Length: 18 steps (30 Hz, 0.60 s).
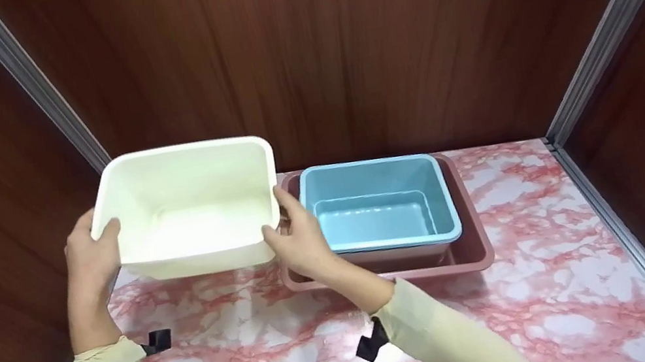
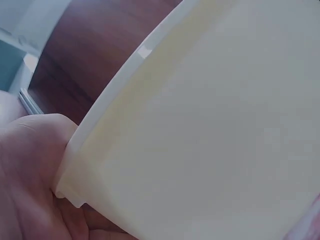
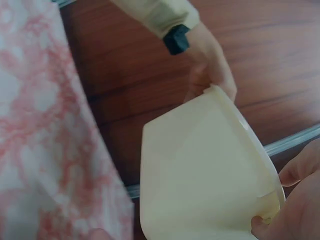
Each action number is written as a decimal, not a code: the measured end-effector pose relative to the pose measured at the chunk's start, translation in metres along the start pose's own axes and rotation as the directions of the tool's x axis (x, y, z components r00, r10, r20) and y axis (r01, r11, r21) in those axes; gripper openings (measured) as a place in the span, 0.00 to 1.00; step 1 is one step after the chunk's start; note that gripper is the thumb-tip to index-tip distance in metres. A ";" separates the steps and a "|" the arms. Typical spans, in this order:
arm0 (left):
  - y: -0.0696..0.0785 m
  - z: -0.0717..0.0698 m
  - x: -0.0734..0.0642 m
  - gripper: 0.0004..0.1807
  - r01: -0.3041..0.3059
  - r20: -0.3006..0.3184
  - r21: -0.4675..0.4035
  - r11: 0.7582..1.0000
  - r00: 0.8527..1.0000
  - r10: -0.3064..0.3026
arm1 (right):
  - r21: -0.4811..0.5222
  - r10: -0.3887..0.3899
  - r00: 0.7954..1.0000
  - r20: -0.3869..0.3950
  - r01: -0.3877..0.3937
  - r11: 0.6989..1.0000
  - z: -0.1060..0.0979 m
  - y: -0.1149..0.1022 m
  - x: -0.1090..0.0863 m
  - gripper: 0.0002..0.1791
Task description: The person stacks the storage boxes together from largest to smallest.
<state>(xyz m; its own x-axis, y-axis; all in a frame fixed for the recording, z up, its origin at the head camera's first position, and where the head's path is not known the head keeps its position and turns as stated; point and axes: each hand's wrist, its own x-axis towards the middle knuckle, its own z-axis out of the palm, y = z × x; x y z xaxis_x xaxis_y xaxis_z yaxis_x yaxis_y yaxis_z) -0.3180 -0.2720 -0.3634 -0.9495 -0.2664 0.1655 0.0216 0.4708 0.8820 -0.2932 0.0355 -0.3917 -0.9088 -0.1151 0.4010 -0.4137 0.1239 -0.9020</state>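
Observation:
Both hands hold a cream-white plastic bin (image 1: 193, 197) above the left part of the table, its open top tilted toward the head camera. My left hand (image 1: 91, 255) grips the rim at the left side, thumb over the edge. At the right side my right hand (image 1: 301, 238) pinches the rim near the front corner. In the left wrist view the bin's outer wall (image 2: 200, 125) fills most of the picture. Just right of the right hand, a light blue bin (image 1: 376, 204) sits inside a larger dusty-pink bin (image 1: 480, 246).
A pink and white marbled tabletop (image 1: 551, 273) lies beneath. Dark wood panels (image 1: 337, 39) stand at the back and on both sides, joined by grey metal corner strips (image 1: 617, 9). Black straps are on both wrists, over pale sleeves.

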 end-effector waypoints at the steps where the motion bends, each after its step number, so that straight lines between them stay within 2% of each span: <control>1: 0.006 0.000 -0.002 0.33 -0.011 -0.001 -0.001 1.000 1.000 0.011 | -0.014 -0.025 1.000 -0.009 0.025 1.000 -0.005 -0.004 0.000 0.36; 6: 0.038 0.007 -0.015 0.31 -0.060 -0.012 -0.020 0.998 0.998 0.059 | -0.024 -0.062 0.997 -0.050 0.061 0.998 -0.034 -0.025 -0.004 0.35; 11: 0.069 0.021 -0.027 0.30 -0.119 0.002 -0.040 0.992 0.993 0.119 | -0.036 -0.079 0.993 -0.092 0.076 0.996 -0.067 -0.040 -0.006 0.34; 14: 0.085 0.033 -0.032 0.30 -0.173 0.031 -0.048 0.984 0.984 0.175 | -0.041 -0.075 0.988 -0.136 0.071 0.997 -0.088 -0.048 -0.007 0.33; 18: 0.103 0.053 -0.035 0.31 -0.236 0.097 -0.080 0.968 0.965 0.243 | -0.045 -0.074 0.979 -0.192 0.067 0.997 -0.116 -0.056 -0.011 0.33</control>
<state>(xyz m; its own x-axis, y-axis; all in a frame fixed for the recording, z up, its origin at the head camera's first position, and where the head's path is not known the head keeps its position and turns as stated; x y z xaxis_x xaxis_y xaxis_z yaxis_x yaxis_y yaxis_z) -0.2988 -0.1702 -0.3019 -0.9414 -0.0609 0.3316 0.2702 0.4519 0.8502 -0.2660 0.1447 -0.3272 -0.8690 0.0675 0.4901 -0.4755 0.1598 -0.8651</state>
